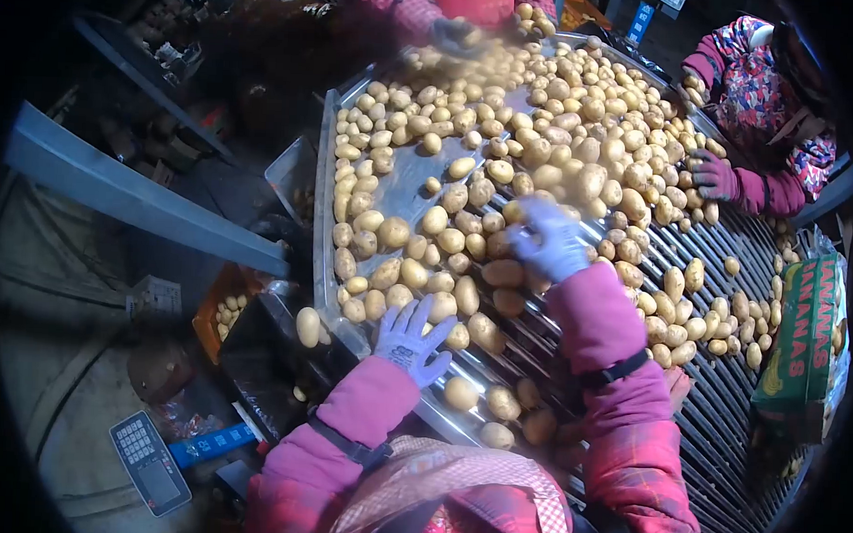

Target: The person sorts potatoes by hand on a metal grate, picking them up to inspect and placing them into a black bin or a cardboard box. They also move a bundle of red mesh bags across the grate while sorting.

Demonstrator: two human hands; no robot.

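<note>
My left hand [410,341], in a lavender knitted glove, lies with spread fingers at the near left edge of the sorting table. Its fingertips touch or hover just over the potatoes [385,274] there. My right hand [549,243], gloved the same way, reaches over the middle of the heap. Motion blurs its fingers, so I cannot make out whether a potato is in them. Under and around it lie more potatoes, partly covered by the hand and sleeve. Several loose potatoes [502,404] rest between my forearms.
Metal roller bars [711,446] run along the right side. A green banana box [798,345] stands at the right edge. Co-workers' gloved hands [713,175] are among the potatoes at the right and far side. A keypad scale [152,464] and an orange crate [208,327] are at lower left.
</note>
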